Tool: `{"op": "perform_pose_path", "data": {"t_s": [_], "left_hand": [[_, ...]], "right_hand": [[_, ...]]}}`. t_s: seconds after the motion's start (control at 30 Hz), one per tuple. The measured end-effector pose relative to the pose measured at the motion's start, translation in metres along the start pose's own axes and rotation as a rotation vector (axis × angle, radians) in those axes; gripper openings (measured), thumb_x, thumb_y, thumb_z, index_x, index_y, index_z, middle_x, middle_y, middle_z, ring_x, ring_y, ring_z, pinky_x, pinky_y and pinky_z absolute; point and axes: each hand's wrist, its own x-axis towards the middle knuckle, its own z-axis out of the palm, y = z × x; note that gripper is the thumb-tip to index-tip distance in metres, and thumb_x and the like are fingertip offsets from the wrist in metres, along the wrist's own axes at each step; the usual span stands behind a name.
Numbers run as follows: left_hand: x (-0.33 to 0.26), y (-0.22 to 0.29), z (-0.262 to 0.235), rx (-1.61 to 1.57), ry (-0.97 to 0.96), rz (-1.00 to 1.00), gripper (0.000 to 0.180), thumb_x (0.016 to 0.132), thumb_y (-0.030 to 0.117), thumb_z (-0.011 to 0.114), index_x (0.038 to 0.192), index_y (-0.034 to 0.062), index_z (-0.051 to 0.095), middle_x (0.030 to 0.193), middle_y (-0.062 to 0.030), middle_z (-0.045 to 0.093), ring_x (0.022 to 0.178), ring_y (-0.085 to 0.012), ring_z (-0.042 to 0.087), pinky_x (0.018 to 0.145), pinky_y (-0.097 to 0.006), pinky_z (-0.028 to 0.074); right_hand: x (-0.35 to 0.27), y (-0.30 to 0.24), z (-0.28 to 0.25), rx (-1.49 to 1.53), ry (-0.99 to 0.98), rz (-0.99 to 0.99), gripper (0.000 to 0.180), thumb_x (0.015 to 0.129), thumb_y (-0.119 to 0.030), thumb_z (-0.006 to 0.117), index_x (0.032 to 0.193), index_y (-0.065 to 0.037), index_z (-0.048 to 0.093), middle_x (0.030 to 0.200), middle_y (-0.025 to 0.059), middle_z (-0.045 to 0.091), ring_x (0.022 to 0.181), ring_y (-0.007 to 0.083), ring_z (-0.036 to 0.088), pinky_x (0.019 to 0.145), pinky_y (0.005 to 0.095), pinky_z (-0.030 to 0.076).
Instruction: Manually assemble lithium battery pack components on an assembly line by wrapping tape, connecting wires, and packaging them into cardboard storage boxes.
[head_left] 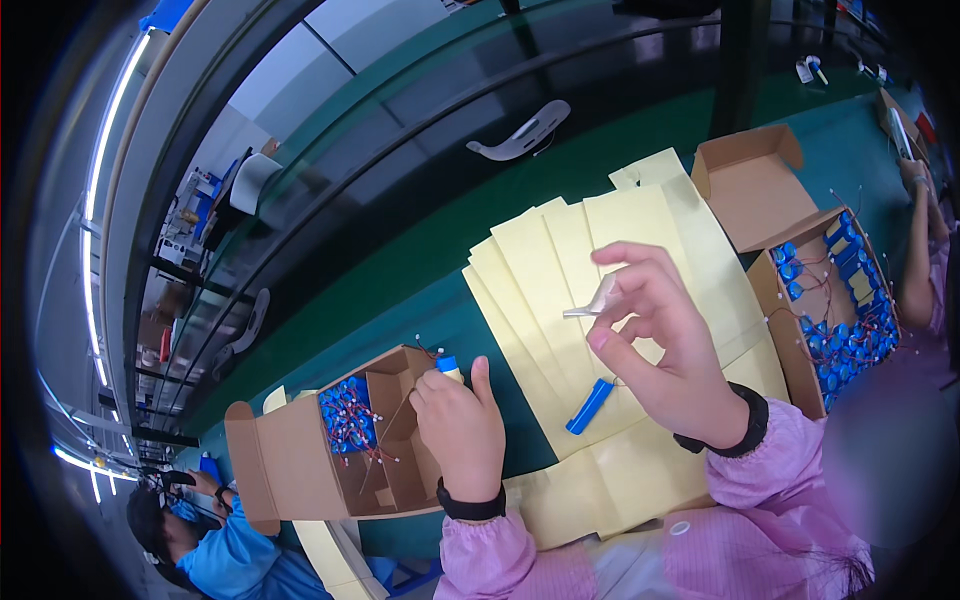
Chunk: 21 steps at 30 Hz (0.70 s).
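My left hand [458,435] is closed around a blue battery [447,363] with a pale yellow band. Its wires reach over the rim of an open cardboard box [372,500], right beside the hand. Thumb and index finger of my right hand [665,340] pinch a small, shiny, translucent strip [583,312]; the other fingers are bent. This hand is raised over overlapping pale yellow sheets [530,290]. On the sheets, between my hands, lies another blue battery [590,406], slanted, with a short wire at its upper end.
Blue wired batteries [347,412] fill one compartment of the left box. A second cardboard box [780,325] with many batteries stands at the right. One person in blue [235,550] sits at the left; another person's arm [915,250] shows at the far right.
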Motion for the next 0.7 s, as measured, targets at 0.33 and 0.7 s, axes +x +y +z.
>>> {"op": "perform_pose_path", "data": {"t_s": [0.33,0.7], "left_hand": [[0.003,0.004,0.015,-0.029,-0.285,-0.177,0.027,0.087,0.013,0.069,0.095,-0.0013,0.048,0.089,-0.0217,0.063,0.081,-0.0362,0.068,0.067,-0.042,0.055],[-0.004,0.029,-0.054,-1.615,-0.493,-0.241,0.027,0.092,-0.004,0.061,0.106,0.0052,0.039,0.116,-0.0148,0.058,0.098,-0.0174,0.063,0.083,-0.031,0.053]], "right_hand": [[-0.002,-0.002,0.001,0.032,-0.041,0.014,0.018,0.086,-0.004,0.068,0.1,-0.007,0.057,0.117,0.0077,0.045,0.081,0.0091,0.059,0.065,0.0197,0.046],[-0.001,0.004,-0.006,0.383,-0.153,0.277,0.018,0.087,-0.005,0.072,0.1,-0.002,0.059,0.098,0.0031,0.061,0.093,0.0109,0.063,0.086,0.0253,0.053]]}}
